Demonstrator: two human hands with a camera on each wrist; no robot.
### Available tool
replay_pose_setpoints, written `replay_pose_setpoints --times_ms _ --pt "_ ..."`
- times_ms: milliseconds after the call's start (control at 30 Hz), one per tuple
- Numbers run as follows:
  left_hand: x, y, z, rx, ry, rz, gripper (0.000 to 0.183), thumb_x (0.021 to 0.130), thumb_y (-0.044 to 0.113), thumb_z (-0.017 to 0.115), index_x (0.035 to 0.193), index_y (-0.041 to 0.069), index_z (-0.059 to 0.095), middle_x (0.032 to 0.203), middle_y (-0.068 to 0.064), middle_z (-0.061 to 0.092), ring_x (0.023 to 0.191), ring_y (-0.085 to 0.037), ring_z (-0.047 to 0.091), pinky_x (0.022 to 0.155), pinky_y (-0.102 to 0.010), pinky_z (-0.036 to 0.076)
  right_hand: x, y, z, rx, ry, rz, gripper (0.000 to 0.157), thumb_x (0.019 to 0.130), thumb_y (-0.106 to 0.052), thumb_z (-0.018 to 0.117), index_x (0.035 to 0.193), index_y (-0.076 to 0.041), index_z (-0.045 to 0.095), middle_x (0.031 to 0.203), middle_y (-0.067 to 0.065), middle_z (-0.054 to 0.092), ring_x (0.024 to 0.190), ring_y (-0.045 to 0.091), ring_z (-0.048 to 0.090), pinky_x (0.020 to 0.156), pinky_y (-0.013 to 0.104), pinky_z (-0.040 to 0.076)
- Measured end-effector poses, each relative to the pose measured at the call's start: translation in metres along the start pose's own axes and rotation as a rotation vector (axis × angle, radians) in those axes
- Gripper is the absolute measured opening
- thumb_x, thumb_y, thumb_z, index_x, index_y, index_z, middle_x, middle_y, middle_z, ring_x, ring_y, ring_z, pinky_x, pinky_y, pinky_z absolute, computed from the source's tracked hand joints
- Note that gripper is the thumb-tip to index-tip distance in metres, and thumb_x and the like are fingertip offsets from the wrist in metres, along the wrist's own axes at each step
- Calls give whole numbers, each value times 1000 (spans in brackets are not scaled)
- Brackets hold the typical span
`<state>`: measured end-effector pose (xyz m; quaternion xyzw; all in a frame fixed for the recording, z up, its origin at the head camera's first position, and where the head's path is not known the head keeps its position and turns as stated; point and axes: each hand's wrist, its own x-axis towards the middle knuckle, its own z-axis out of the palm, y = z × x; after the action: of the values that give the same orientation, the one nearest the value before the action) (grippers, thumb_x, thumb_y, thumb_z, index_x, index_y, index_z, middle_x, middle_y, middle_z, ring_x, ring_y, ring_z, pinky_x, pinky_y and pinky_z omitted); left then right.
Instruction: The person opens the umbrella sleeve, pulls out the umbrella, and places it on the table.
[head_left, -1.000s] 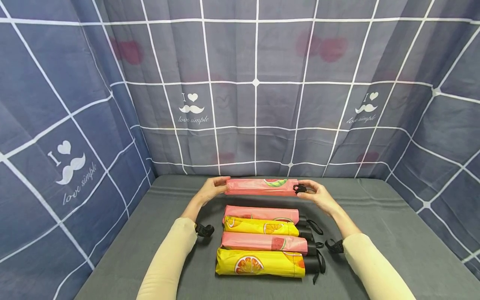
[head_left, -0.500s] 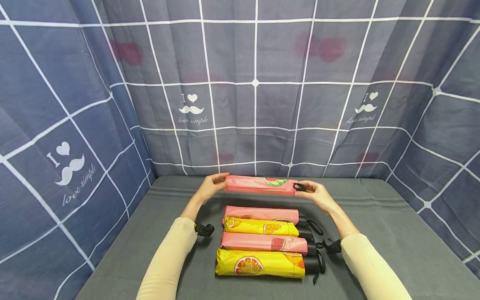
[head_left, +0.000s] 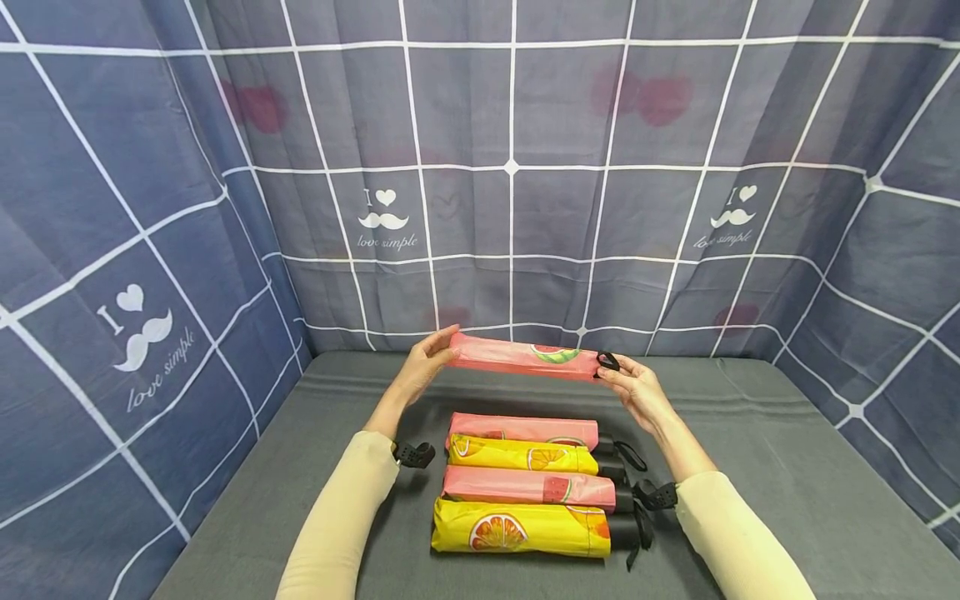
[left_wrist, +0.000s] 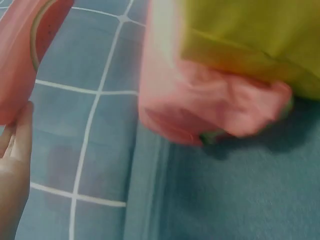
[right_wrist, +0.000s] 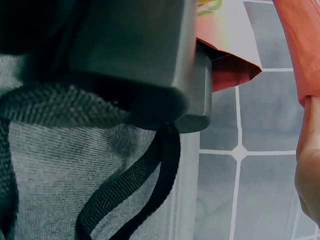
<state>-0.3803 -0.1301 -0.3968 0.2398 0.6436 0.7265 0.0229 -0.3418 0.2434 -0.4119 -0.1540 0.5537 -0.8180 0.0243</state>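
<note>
A folded umbrella in a pink watermelon-print sleeve (head_left: 510, 357) is held up above the back of the table, its left end higher than its right. My left hand (head_left: 420, 371) grips its left end between thumb and fingers. At the other end, beside the black wrist loop (head_left: 608, 361), the fingers of my right hand (head_left: 637, 392) pinch it. In the left wrist view the held umbrella (left_wrist: 22, 55) runs up from my left fingertips. The right wrist view catches its pink sleeve (right_wrist: 300, 45) above part of my right hand (right_wrist: 309, 165).
Below lie more folded umbrellas in a stack of rows: pink (head_left: 517, 427), yellow (head_left: 517, 454), pink (head_left: 502, 483) and a front yellow one (head_left: 555, 533). Their black handles (head_left: 622, 529) and straps point right. Grey cloth (head_left: 240, 517) covers the table; checked curtains (head_left: 465, 125) surround it.
Both hands have raised the pink umbrella a little. Its left end rose more, so it now slopes down to the right. The umbrellas on the table have stayed put.
</note>
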Motion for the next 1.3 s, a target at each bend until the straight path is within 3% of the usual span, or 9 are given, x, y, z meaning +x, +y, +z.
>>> replay_pose_setpoints --times_ms 167,367,533,833,1000,1300 --pt "7 -10 6 -60 -103 -50 54 93 -8 49 144 -3 32 141 -27 34 103 -16 54 86 -26 47 -1 1 2 26 -17 -25 28 91 16 45 110 -3 54 104 5 63 90 14 64 84 26 49" --pt "7 -12 11 -30 -162 -108 46 89 -5 57 134 1 46 125 -19 51 98 -21 57 83 -32 49 -3 0 0 13 -10 -36 28 92 15 45 111 -4 53 105 4 63 92 13 63 84 27 49" --pt "7 -11 10 15 -178 -112 45 88 -2 60 132 -4 48 113 -13 58 94 -20 58 80 -31 49 -2 -2 -2 23 -15 -39 29 92 15 44 111 -5 54 106 5 62 93 15 64 85 27 49" --pt "2 -6 -2 -5 -182 -130 52 89 -7 57 138 -5 41 116 -10 58 95 -17 58 79 -29 50 -3 -6 -11 62 -34 -48 29 93 15 43 112 -2 55 107 8 63 95 20 65 88 27 47" --pt "-6 11 -3 -8 -189 -140 54 89 -6 59 139 -6 40 115 -8 59 94 -16 58 79 -29 50 -5 -7 -18 70 -28 -69 33 93 16 42 107 -6 62 106 7 62 95 19 65 88 27 47" --pt "-14 20 -10 76 -179 -148 53 89 -3 60 138 -7 41 116 -8 56 90 -15 56 77 -27 49 -11 -12 -30 78 -61 -109 34 93 16 41 112 -4 61 109 10 61 99 20 64 89 27 46"
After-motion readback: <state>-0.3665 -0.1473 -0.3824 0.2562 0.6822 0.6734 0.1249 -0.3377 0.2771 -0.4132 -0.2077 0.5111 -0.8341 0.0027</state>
